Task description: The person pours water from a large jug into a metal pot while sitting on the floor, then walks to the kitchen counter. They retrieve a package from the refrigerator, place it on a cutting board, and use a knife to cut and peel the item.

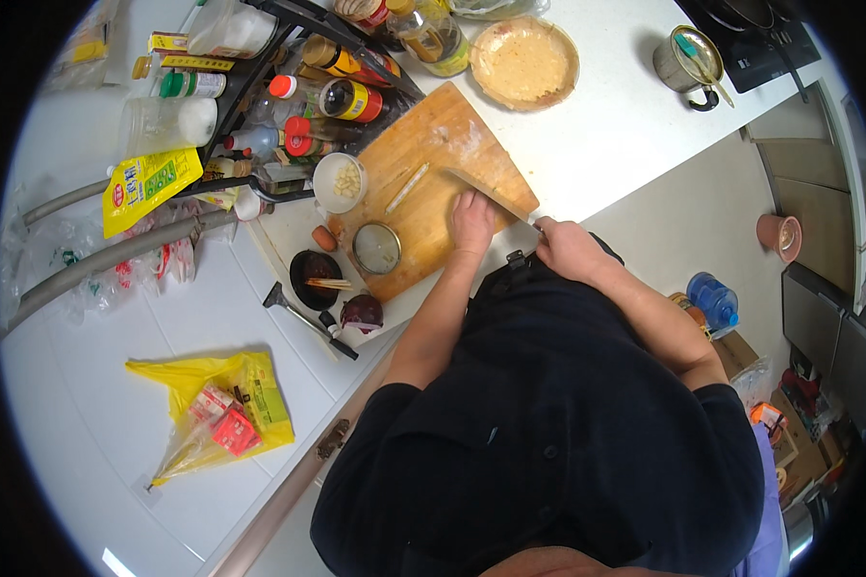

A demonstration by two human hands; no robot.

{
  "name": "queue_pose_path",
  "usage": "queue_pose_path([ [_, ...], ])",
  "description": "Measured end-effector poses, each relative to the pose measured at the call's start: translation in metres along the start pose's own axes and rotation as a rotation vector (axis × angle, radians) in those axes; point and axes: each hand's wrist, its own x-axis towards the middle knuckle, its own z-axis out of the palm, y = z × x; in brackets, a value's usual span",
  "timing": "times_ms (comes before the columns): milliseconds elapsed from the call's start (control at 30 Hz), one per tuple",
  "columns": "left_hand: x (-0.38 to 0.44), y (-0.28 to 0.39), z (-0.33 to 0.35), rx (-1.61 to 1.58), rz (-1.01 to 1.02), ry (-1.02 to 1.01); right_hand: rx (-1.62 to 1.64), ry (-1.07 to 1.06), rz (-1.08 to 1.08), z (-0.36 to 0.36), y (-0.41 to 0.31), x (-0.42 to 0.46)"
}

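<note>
My right hand (567, 247) grips the handle of a kitchen knife (489, 192), whose blade lies over the front edge of a wooden cutting board (433, 137). Beside the blade my left hand (473, 220) rests low on the board, fingers bent; whether something is under the fingertips I cannot tell. A thin pale stick-like thing (407, 189) lies on the board, left of that hand. Near it are a round glass lid (377, 248) and a white bowl (340, 183) of pale peeled pieces, perhaps garlic. White powder marks the board's far part.
Left of the board are a carrot piece (324, 239), a black bowl (304, 263) with dark sauce, a red onion (361, 313) and a peeler-like tool (289, 306). Behind stand a rack of seasoning bottles (351, 99), a floured-looking round basket (525, 63) and a metal pot (675, 68).
</note>
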Motion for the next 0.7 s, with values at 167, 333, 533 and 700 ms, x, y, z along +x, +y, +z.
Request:
queue_pose_path([
  [167,0.000,0.000,0.000,0.007,0.006,-0.014,0.010,0.021,-0.023,0.002,0.002,0.005],
  [333,0.002,0.003,0.000,0.011,0.003,0.018,0.006,0.039,-0.066,0.007,0.009,0.011],
  [533,0.003,0.001,-0.001,0.036,0.012,-0.003,-0.011,0.017,-0.048,0.014,0.004,0.019],
  [700,0.003,0.000,-0.001,0.031,0.026,-0.018,-0.083,-0.017,-0.020,0.014,-0.003,0.028],
])
